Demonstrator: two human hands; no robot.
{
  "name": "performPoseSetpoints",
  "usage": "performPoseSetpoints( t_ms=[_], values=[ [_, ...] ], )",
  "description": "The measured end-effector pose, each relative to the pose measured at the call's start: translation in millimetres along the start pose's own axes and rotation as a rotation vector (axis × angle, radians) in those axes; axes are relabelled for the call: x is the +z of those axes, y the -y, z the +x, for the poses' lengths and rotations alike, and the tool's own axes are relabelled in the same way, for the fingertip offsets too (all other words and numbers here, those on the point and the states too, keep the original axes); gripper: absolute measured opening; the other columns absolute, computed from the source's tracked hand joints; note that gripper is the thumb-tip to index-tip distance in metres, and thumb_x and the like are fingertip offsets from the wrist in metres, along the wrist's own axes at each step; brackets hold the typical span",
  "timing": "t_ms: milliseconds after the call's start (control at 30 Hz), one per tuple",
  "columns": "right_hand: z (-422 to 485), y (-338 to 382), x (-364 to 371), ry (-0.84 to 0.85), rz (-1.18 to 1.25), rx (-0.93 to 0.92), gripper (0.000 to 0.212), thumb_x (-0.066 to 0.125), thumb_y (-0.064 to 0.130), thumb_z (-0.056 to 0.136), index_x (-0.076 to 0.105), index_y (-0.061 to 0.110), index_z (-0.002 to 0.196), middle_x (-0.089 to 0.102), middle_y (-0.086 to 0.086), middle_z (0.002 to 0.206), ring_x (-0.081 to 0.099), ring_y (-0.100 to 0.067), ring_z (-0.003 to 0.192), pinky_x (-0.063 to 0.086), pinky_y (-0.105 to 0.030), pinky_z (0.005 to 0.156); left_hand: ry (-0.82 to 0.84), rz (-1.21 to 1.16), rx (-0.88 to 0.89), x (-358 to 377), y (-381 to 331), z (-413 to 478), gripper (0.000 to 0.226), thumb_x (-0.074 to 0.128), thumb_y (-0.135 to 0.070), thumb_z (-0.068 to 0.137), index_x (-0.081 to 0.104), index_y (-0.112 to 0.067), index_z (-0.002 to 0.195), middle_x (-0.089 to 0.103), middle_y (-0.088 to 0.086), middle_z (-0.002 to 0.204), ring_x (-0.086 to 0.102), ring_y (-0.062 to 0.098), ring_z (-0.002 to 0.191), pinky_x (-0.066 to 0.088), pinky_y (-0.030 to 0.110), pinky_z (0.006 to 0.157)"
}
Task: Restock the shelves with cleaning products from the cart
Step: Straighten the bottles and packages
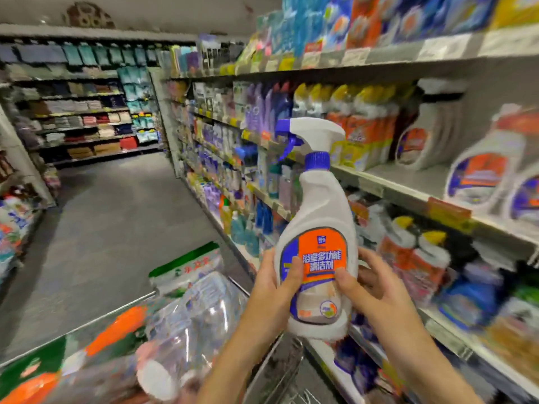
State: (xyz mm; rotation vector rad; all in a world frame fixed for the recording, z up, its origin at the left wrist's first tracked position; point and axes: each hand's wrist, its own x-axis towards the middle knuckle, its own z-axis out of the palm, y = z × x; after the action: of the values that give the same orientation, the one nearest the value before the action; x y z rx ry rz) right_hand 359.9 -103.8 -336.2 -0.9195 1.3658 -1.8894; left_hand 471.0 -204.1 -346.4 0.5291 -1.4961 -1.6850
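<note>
While both hands, left hand (277,275) and right hand (370,284), grasp a white spray bottle (318,228) upright above the cart (271,371), it is not yet shelved. Packaged goods (186,304) remain in the cart, so restocking looks unfinished; the shelves (408,182) stand just to the right.

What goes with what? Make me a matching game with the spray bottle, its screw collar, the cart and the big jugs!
Things:
1. spray bottle
2. screw collar
3. cart
4. big jugs

Places and colours:
A. on the shelf at the right
B. blue
C. held by the left hand and right hand
D. loaded with packages, lower left

Pairs: 1-C, 2-B, 3-D, 4-A
</note>
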Motion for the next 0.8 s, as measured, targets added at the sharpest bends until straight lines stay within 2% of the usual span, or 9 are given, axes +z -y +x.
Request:
performPoseSetpoints(
  t_ms=[100,200,367,500,667,800],
  values=[
    [26.1,10.1,-43.8,-0.055,-0.01,-0.024,0.046,0.071,0.029,0.069,0.06,0.021,0.112,0.074,-0.001,0.1,0.073,-0.016,0.087,0.056,-0.019,0.063,0.063,0.035,-0.003,43.5,11.5,35.6,0.038,0.057,-0.031,0.079,0.055,-0.014,0.113,0.07,0.009,0.108,0.068,0.02,0.096,0.057,0.029,0.08],
    [54.0,18.2,-86.6,-0.09,-0.048,-0.044,0.048,0.072,0.034,0.069,0.06,0.021,0.114,0.074,0.001,0.1,0.073,-0.015,0.087,0.056,-0.02,0.064,0.111,0.022,0.001,81.9,26.7,73.4,0.038,0.059,-0.036,0.076,0.057,-0.018,0.11,0.073,0.002,0.1,0.07,0.016,0.092,0.056,0.025,0.074],
    [100.6,29.3,-138.2,-0.126,-0.077,-0.076,0.039,0.069,0.03,0.075,0.06,0.023,0.113,0.074,0.006,0.098,0.072,-0.012,0.086,0.056,-0.019,0.063,0.187,0.004,-0.011,129.8,45.5,130.8,0.045,0.061,-0.044,0.077,0.057,-0.021,0.115,0.073,-0.001,0.104,0.07,0.017,0.096,0.055,0.023,0.073],
    [138.1,38.2,-160.3,-0.168,-0.063,-0.133,0.038,0.067,0.026,0.077,0.059,0.017,0.113,0.074,0.001,0.1,0.072,-0.014,0.088,0.056,-0.019,0.067,0.2,0.001,0.014,159.6,49.6,177.2,0.038,0.057,-0.041,0.08,0.058,-0.021,0.112,0.074,0.0,0.101,0.071,0.016,0.092,0.056,0.024,0.072],
    [190.4,41.8,-175.9,-0.22,-0.153,-0.152,0.026,0.065,0.017,0.088,0.055,0.018,0.112,0.071,0.001,0.102,0.071,-0.011,0.089,0.058,-0.024,0.073,0.175,0.03,0.031,182.6,49.3,234.8,0.047,0.05,-0.051,0.082,0.057,-0.019,0.115,0.072,0.003,0.105,0.07,0.018,0.094,0.057,0.032,0.079],
    [232.9,46.9,-185.4,-0.294,-0.334,-0.204,0.027,0.063,0.021,0.091,0.053,0.019,0.115,0.067,0.005,0.107,0.068,-0.003,0.09,0.056,-0.022,0.076,0.189,0.014,0.07,199.0,54.4,283.1,0.027,0.055,-0.044,0.085,0.057,-0.025,0.106,0.073,-0.004,0.097,0.071,0.011,0.087,0.056,0.022,0.069]
  ],
)
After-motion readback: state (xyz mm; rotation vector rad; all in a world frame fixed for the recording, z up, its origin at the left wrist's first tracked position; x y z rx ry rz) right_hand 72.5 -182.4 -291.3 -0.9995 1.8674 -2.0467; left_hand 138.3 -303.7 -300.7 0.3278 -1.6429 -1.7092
